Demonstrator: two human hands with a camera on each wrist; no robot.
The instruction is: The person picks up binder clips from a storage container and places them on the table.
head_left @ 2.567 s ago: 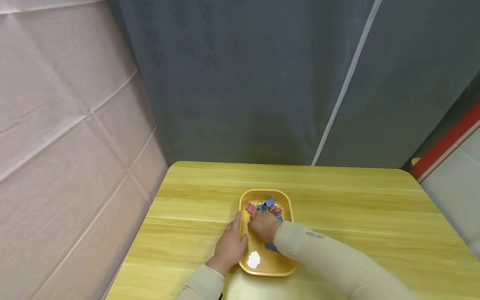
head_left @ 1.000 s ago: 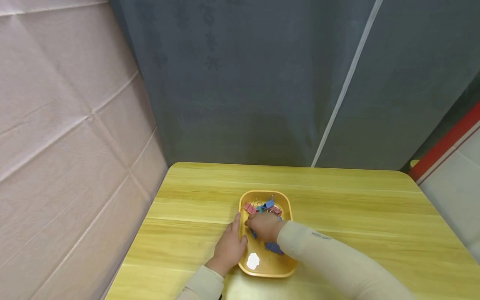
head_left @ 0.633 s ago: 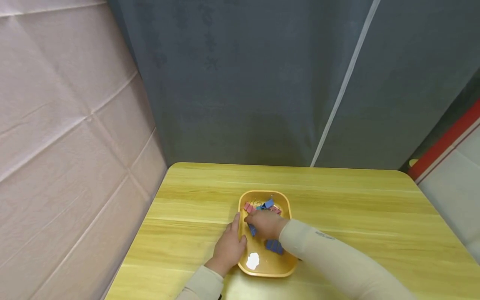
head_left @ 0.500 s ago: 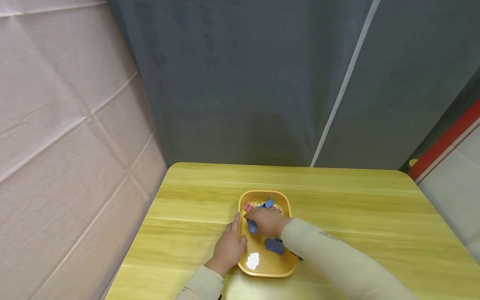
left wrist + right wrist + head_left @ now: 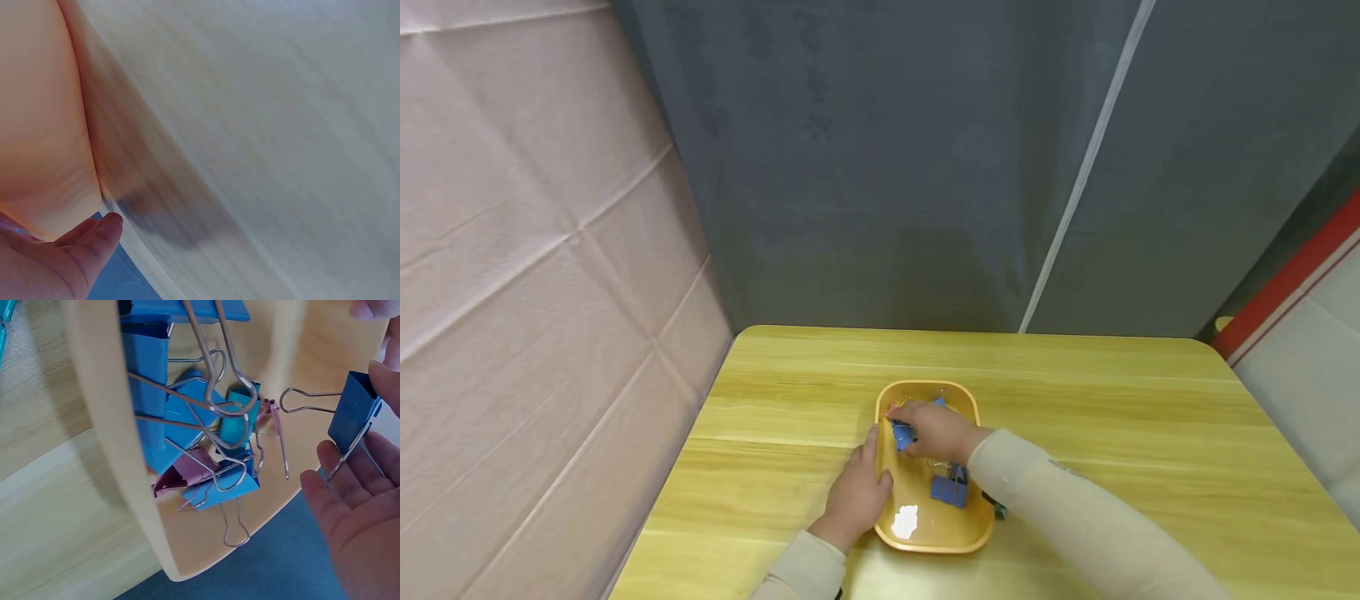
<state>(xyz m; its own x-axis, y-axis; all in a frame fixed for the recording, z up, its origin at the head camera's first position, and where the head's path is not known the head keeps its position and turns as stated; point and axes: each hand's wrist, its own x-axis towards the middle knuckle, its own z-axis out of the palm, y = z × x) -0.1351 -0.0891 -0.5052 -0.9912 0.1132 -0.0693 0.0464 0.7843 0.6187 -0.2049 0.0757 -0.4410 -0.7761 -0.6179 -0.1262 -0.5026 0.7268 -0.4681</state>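
Observation:
A yellow-orange tray (image 5: 936,533) holds several binder clips. My left hand (image 5: 855,493) holds its left rim, fingers along the outer wall and thumb over the edge; the left wrist view shows these fingers (image 5: 94,247) close to the wall. Inside the tray, my right hand (image 5: 942,431) pinches a blue binder clip (image 5: 351,415) with wire handles, between thumb and fingertips. Below that hand lie blue clips (image 5: 950,490). Blue, teal (image 5: 232,428) and pink (image 5: 187,470) clips are heaped in the right wrist view. From above, my right hand covers most of that heap.
A green clip (image 5: 1000,511) lies on the wood-grain table (image 5: 1112,400) just outside the tray's right side, partly behind the right sleeve. A dark curtain (image 5: 880,167) hangs behind the table, and a pale quilted cloth (image 5: 550,317) on the left.
My right hand has moved away from me within the tray, carrying the blue clip. More of the clips below it and the green clip outside now show. The left hand stays put.

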